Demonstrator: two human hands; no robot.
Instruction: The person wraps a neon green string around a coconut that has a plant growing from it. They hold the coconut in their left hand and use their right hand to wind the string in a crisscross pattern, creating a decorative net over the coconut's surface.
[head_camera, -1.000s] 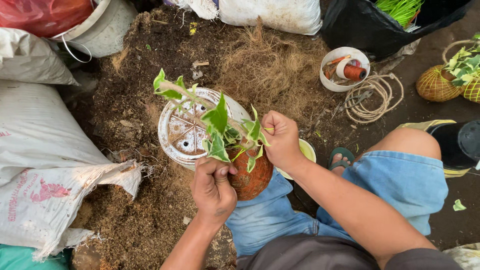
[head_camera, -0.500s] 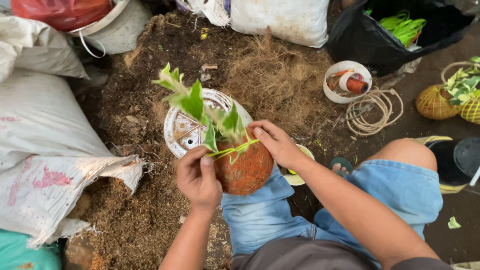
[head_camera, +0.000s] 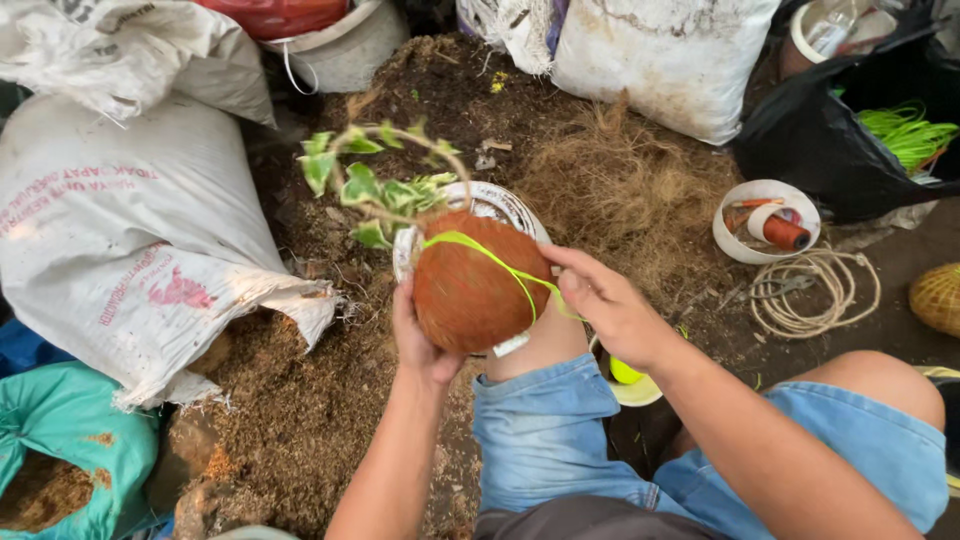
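Fibre ball (head_camera: 470, 285): a round, rust-brown ball of coconut fibre sits at the centre of the frame, held over the person's denim-clad knee (head_camera: 545, 415), with a leafy green-and-cream plant (head_camera: 375, 185) sprouting from its upper left side.
Green string (head_camera: 495, 262): a thin lime-green strand runs across the top of the ball from upper left to lower right, lying flat against the fibre.
Left hand (head_camera: 420, 340): cups the ball from below and from its left side, fingers curled out of sight behind it, thumb pressed against the fibre.
Right hand (head_camera: 610, 305): sits just right of the ball, its fingers (head_camera: 575, 262) pressed together and pinching the string where it leaves the ball's lower right edge; the fingertips touch the ball's flank.
Doing it well: judging by the grip, the wrap holds best if the strand stays taut while the ball turns in the cupped palm, each pass crossing the last so that no fibre bulges loose, and the stems kept clear of the string.
Behind the ball: a white perforated dish (head_camera: 495, 200) lies on dark soil (head_camera: 440, 80), partly hidden.
Surroundings: dry brown fibre (head_camera: 620, 190) is heaped at upper centre; white sacks (head_camera: 120, 230) fill the left side; a white bowl (head_camera: 740, 245) holding an orange spool and a coil of pale rope (head_camera: 820, 295) lie at right.
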